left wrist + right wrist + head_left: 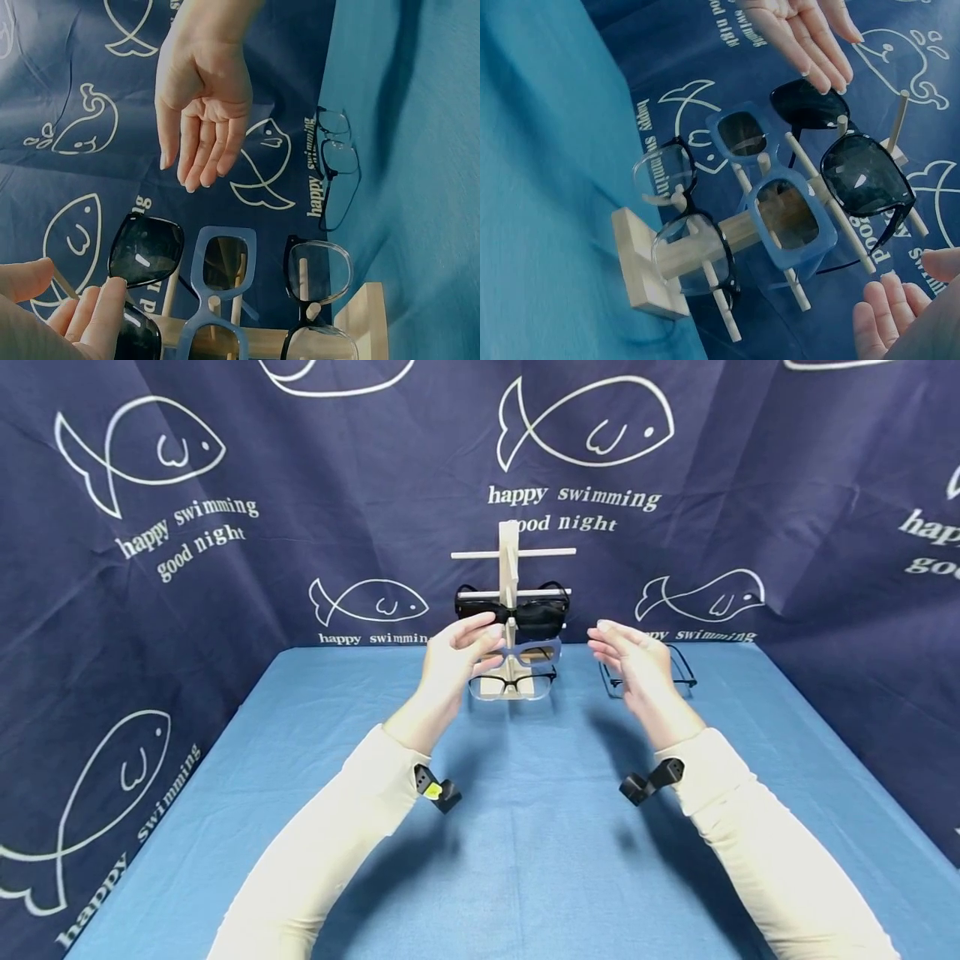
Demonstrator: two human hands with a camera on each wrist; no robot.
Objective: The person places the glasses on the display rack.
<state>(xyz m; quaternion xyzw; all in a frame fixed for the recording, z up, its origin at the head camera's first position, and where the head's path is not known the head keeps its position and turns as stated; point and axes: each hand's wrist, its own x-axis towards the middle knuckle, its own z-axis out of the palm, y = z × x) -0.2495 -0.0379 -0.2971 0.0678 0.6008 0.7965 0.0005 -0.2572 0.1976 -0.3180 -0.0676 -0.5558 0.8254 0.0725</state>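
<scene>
Black sunglasses [542,617] sit on an upper rung of a wooden glasses stand [508,539]. My left hand [459,658] is at their left side, fingers extended and close together; its fingertips overlap the lens edge in the left wrist view, and whether they touch it I cannot tell. My right hand [639,662] hovers to the right of the stand, fingers loosely bent and holding nothing. Below the black pair hang blue-framed sunglasses [791,221] with brown lenses. Lowest are glasses [513,685] with a black upper rim and clear lower rim.
Thin dark-framed glasses [684,682] lie on the blue cloth-covered table [525,827], partly behind my right hand. The stand's topmost rung [551,552] carries no glasses. A navy curtain [360,485] with white fish drawings hangs behind and along both sides.
</scene>
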